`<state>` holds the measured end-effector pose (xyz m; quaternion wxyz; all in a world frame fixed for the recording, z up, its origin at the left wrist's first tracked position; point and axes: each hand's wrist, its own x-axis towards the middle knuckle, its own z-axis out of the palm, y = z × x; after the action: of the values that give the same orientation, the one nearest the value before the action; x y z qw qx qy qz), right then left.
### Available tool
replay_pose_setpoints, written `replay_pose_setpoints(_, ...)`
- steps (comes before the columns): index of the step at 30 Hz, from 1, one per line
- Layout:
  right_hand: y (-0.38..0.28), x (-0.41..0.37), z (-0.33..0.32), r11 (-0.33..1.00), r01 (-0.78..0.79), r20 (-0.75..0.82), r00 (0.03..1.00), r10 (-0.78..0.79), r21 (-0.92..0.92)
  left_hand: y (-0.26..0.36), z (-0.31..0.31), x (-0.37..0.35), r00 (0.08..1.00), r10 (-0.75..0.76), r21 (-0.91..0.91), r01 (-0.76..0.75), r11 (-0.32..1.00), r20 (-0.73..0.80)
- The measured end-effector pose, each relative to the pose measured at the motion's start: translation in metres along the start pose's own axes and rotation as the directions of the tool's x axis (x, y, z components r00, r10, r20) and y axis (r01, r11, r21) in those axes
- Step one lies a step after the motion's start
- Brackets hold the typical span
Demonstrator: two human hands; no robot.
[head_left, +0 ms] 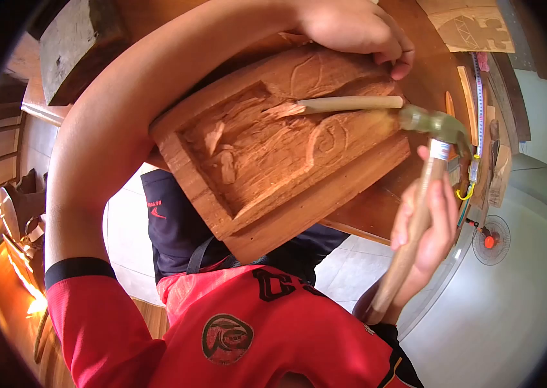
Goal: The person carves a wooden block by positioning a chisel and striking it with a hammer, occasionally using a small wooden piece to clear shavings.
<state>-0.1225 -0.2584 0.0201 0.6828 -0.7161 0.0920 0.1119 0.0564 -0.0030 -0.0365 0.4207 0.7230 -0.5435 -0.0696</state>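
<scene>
1. Board (273,155) slants over the near edge of the table (380,194), one corner out above the lap (179,226). Steadiness probably matters most here, and the left forearm (157,74) across its far side should help.
2. The left hand (357,29) is over the far right corner, fingers bent downward; I cannot tell whether they pinch the wood. No fingers show on the chisel (351,103).
3. The chisel lies low over the wood, handle to the right, tip hidden at a splinter (287,110). That shallow slope should lift thin flakes; a steeper one might gouge.
4. The right hand (435,239) is wrapped round the handle of the hammer (430,178), whose blurred head is just beside the chisel's butt. Short, square taps would suit; a glancing one could knock the tool sideways.
5. The raised scroll (330,142) sits close by, so the edge is best steered clear of it.
6. Loose chips (215,137) lie in the recess (247,178); brushing them out would show the depth better.
</scene>
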Motion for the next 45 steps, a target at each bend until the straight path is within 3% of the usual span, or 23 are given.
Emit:
replay_pose_setpoints(3,-0.003,0.012,-0.013,0.997,0.074,-0.069,0.995,-0.072,0.022,-0.011,0.002,-0.004,0.995,0.102,0.111,-0.102,0.989,0.008)
replay_pose_setpoints(7,-0.001,0.000,0.004,0.997,-0.028,0.033,0.999,0.031,-0.077,-0.014,0.001,-0.004,0.981,0.192,0.192,-0.195,0.962,0.034)
replay_pose_setpoints(9,-0.005,0.004,-0.005,1.000,0.004,0.007,1.000,-0.004,0.004,-0.011,0.001,-0.003,0.987,0.158,0.119,-0.156,0.981,-0.007)
replay_pose_setpoints(13,-0.005,0.006,0.001,0.997,0.021,0.006,1.000,-0.020,-0.076,0.009,-0.004,-0.007,0.999,0.018,0.002,-0.018,1.000,-0.030)
replay_pose_setpoints(14,-0.005,0.002,0.007,0.990,-0.011,0.046,0.999,0.017,-0.138,0.004,-0.003,-0.004,0.992,0.121,0.083,-0.118,0.990,-0.028)
replay_pose_setpoints(16,-0.006,0.005,-0.007,0.998,0.029,0.027,0.999,-0.028,-0.051,-0.011,0.002,-0.004,0.954,0.300,0.237,-0.290,0.927,-0.009)
replay_pose_setpoints(19,-0.011,0.015,-0.014,0.996,0.091,-0.070,0.993,-0.093,-0.022,-0.010,0.002,0.000,0.970,0.241,0.146,-0.237,0.960,-0.011)
replay_pose_setpoints(20,-0.008,0.013,-0.012,0.997,0.073,-0.032,0.997,-0.074,-0.036,-0.007,0.003,-0.001,0.996,0.080,-0.009,-0.080,0.997,-0.040)
replay_pose_setpoints(23,-0.006,0.002,0.007,0.996,-0.016,0.030,0.999,0.019,-0.088,-0.019,0.000,-0.001,0.935,0.355,0.262,-0.346,0.901,0.013)
replay_pose_setpoints(25,-0.006,0.011,-0.012,1.000,0.026,0.066,0.997,-0.026,-0.001,-0.018,0.002,-0.002,0.946,0.323,0.211,-0.312,0.926,-0.022)
replay_pose_setpoints(26,-0.007,0.018,-0.017,0.996,0.091,-0.011,0.996,-0.090,0.025,-0.017,0.003,-0.001,0.950,0.310,0.184,-0.298,0.937,-0.040)
replay_pose_setpoints(29,-0.006,0.007,0.007,0.990,-0.023,0.093,0.995,0.037,-0.139,0.005,-0.002,-0.004,1.000,-0.019,-0.035,0.018,0.999,-0.013)
replay_pose_setpoints(30,-0.006,0.009,0.007,0.987,-0.006,0.107,0.994,0.024,-0.162,0.001,0.000,0.000,0.933,0.360,0.254,-0.348,0.902,-0.001)
replay_pose_setpoints(33,-0.015,0.019,-0.004,0.992,0.071,0.061,0.996,-0.065,-0.104,0.000,-0.002,-0.007,0.970,0.245,0.168,-0.240,0.956,-0.008)
replay_pose_setpoints(34,-0.018,0.026,-0.014,0.994,0.108,0.079,0.991,-0.106,-0.021,-0.001,-0.002,-0.003,0.945,0.321,0.303,-0.324,0.896,0.061)
replay_pose_setpoints(36,-0.032,0.039,-0.023,0.978,0.191,0.072,0.980,-0.186,-0.080,0.014,-0.010,-0.003,0.999,-0.006,0.022,0.005,1.000,0.052)
replay_pose_setpoints(37,-0.039,0.046,-0.027,0.970,0.222,0.075,0.974,-0.216,-0.096,0.028,-0.011,-0.004,0.982,-0.170,-0.119,0.180,0.977,0.085)
replay_pose_setpoints(38,-0.044,0.056,-0.030,0.960,0.250,0.077,0.967,-0.241,-0.130,0.033,-0.006,-0.004,0.980,-0.197,-0.177,0.196,0.965,0.011)
replay_pose_setpoints(41,-0.050,0.087,-0.030,0.936,0.300,0.107,0.953,-0.284,-0.186,0.059,-0.005,-0.008,0.949,-0.312,-0.002,0.312,0.950,0.046)
replay_pose_setpoints(45,-0.031,0.111,-0.025,0.952,0.261,0.136,0.961,-0.241,-0.159,0.052,0.009,-0.012,0.976,-0.219,-0.058,0.218,0.974,-0.005)
